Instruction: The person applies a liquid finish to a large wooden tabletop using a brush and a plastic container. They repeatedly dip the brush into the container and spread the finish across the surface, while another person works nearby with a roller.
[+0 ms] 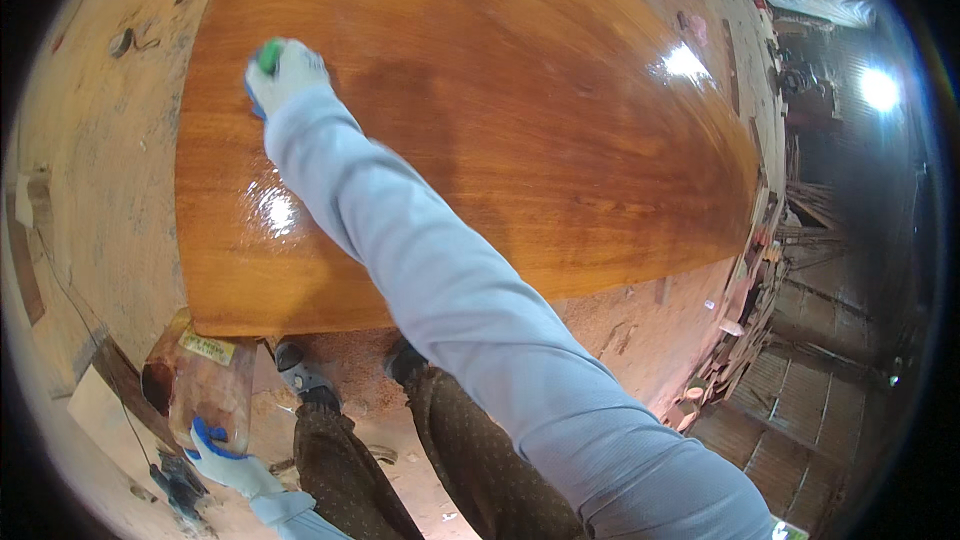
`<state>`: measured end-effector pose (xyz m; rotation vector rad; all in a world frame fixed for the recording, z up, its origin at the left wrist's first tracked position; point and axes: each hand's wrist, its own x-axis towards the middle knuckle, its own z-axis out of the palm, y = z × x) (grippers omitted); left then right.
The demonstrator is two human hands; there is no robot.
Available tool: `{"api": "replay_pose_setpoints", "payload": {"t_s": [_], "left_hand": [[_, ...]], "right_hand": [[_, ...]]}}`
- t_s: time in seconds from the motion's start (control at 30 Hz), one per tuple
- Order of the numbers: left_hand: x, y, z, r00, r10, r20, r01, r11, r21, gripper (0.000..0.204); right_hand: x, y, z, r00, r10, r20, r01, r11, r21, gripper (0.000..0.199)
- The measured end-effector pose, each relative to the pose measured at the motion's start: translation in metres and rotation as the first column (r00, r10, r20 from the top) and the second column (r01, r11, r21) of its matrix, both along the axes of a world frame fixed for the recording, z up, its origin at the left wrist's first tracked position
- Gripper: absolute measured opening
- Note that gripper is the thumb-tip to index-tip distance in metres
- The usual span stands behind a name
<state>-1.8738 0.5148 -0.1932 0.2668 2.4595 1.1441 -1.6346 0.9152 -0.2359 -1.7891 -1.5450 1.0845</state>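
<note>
A broad, glossy orange-brown wooden panel lies in front of me, wet-looking with bright reflections. My right hand, in a white glove with blue fingers, reaches across to the panel's left part. Its fingers are closed round a small thing with a green part; the rest is hidden under the hand. Down at the lower left, my gloved left hand grips the near rim of a stained, see-through plastic container. This container is tilted, has a yellowish label, and sits close to the panel's near left corner.
Dusty, stained floor surrounds the panel. My feet stand at its near edge. A thin cable runs along the left past wooden offcuts. Stacked wood scraps line the right side, and a bright lamp shines beyond.
</note>
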Motion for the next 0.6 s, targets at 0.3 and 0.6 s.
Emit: {"api": "replay_pose_setpoints", "payload": {"t_s": [0.3, 0.6], "left_hand": [[-0.022, -0.033, -0.017, 0.805, -0.479, -0.351, 0.407, 0.875, -0.262, 0.033], [-0.03, -0.034, -0.002, 0.552, -0.734, -0.396, 0.538, 0.677, -0.502, 0.042]], "right_hand": [[0.416, -0.014, -0.048, 0.343, -0.639, -0.688, 0.803, 0.58, -0.138, 0.008], [0.342, -0.03, -0.006, 0.728, -0.503, 0.465, 0.493, 0.856, 0.155, 0.025]]}}
